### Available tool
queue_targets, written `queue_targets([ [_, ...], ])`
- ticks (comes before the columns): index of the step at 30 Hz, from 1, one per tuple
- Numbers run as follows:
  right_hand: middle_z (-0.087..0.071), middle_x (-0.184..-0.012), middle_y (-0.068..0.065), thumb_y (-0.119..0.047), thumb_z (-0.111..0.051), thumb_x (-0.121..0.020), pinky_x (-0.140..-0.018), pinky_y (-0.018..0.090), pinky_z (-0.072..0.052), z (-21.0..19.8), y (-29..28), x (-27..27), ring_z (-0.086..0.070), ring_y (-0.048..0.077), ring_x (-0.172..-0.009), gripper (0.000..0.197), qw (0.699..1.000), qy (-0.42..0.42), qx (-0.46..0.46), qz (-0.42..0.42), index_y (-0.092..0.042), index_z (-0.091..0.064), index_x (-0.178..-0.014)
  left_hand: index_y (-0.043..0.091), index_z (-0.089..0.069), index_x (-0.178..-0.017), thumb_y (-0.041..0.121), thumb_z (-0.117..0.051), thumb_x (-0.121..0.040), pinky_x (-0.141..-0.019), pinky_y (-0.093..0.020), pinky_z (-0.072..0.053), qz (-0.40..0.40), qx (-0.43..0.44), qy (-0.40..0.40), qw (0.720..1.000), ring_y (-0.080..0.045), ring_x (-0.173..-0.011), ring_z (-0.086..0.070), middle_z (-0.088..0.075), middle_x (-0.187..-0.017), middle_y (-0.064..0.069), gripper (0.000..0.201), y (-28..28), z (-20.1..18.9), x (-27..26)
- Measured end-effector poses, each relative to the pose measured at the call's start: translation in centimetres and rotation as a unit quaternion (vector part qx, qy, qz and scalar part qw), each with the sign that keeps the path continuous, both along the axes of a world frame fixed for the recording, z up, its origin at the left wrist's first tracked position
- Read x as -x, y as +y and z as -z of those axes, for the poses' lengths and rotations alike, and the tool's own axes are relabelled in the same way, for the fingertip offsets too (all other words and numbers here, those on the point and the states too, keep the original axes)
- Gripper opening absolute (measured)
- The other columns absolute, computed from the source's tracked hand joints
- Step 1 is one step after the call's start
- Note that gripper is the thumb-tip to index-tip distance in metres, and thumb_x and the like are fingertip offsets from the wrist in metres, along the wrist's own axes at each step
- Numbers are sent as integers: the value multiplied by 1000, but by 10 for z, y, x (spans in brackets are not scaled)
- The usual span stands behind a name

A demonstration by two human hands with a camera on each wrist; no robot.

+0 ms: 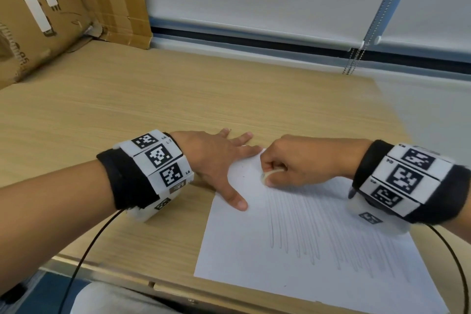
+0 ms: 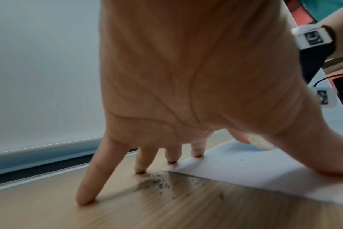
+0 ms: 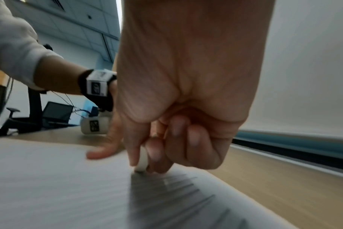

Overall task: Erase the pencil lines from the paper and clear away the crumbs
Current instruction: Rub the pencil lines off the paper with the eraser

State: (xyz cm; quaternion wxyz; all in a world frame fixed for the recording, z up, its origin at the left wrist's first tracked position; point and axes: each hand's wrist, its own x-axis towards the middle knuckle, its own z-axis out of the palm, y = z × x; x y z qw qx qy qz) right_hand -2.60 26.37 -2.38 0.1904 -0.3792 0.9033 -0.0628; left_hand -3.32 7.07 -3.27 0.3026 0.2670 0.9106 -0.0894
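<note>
Eraser at the paper's far corner, crumbs on the wood beside it

Crumbs show only in the left wrist view: a scatter of fine grey eraser crumbs (image 2: 157,181) lies on the light wood-grain bench (image 2: 127,213), just off the corner of the white sheet of paper (image 2: 245,172), under the arched palm, with a few specks on the sheet itself. From the head camera the same spot is hidden by the left hand (image 1: 214,158). That head view alone gives the layout: the sheet lies at the near right of the bench with a band of grey pencil lines (image 1: 318,232) running down its middle and right part, while the far left corner is nearly bare. The right wrist view shows the lines as blurred dark streaks just in front of the fingers.

The left hand is spread flat, palm down. Its thumb presses on the sheet's left edge, the index fingertip sits by the corner, and the other fingertips rest on the wood beyond it; it holds nothing.

The right hand (image 1: 298,160) is curled knuckles-up, its grip pinching a small white rounded eraser (image 1: 267,176) between thumb and fingers. The eraser's lower end touches the paper at the top of the lines, near the left hand.

A brown cardboard box (image 1: 51,7) stands at the bench's far left
</note>
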Motion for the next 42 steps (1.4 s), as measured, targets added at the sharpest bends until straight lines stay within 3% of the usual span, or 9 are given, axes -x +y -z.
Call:
queue_targets([
  [2,-51,-60,-6,-33,-58,-92,-51,19,-35,-3,-2,-1,-41,8,-51,26,1000,-8,-10,-4,-12,-61,-77,51,19,-147,85,-65,-56,-113,-63,-19,-1,5,1,1000,-25,-147,20,31,-153,24,128,-1,0,0],
  [6,-55,-62,-3,-33,-59,-91,-55,28,-40,-2,5,11,-45,13,-54,27,999,26,8,46,-12,-61,-75,50,21,-147,85,-63,-59,-114,-61,-17,6,13,4,1000,-24,-148,20,31,-153,23,127,0,-2,-1],
  [10,-49,-58,-6,-33,-57,-91,-52,25,-37,-1,-3,-4,-41,10,-51,29,1000,-16,-21,3,-13,-57,-70,50,19,-147,85,-64,-57,-113,-60,-16,2,8,4,1000,-24,-147,20,31,-154,23,127,0,-2,-1],
  [16,-56,-64,1,-31,-59,-91,-52,25,-38,3,-9,12,-49,16,-56,28,997,41,26,61,-10,-58,-73,52,20,-146,84,-64,-59,-114,-64,-13,5,-5,-3,1000,-22,-146,23,31,-154,22,124,-2,-2,-1],
  [21,-51,-58,-6,-28,-62,-90,-51,19,-35,9,-28,15,-47,9,-51,26,993,38,75,77,-8,-59,-72,46,19,-148,89,-59,-56,-109,-68,14,13,-1,18,1000,-19,-136,42,41,-151,12,128,-6,1,0],
  [25,-51,-56,-2,-27,-60,-91,-50,24,-38,11,-34,11,-48,13,-49,28,995,32,75,59,-5,-62,-74,47,20,-148,92,-57,-53,-103,-70,22,-4,28,14,1000,-22,-131,49,49,-145,9,130,-4,2,3],
  [31,-53,-54,0,-29,-59,-90,-51,33,-44,10,-35,17,-50,17,-48,31,994,53,65,76,-4,-62,-70,49,25,-144,96,-55,-46,-99,-72,24,-20,54,8,998,-23,-132,47,48,-146,10,135,-2,4,7],
  [39,-48,-53,0,-24,-58,-90,-46,28,-36,11,-39,11,-46,15,-45,34,991,76,54,100,-11,-50,-60,50,26,-143,96,-54,-45,-95,-72,25,-32,60,9,998,-22,-134,45,45,-148,12,135,-2,5,7],
  [42,-44,-52,-4,-18,-57,-90,-45,22,-32,10,-47,-1,-43,9,-41,37,993,71,62,73,-21,-42,-56,50,23,-145,95,-55,-48,-97,-72,24,-33,60,6,998,-23,-135,44,46,-148,11,131,-2,4,6],
])
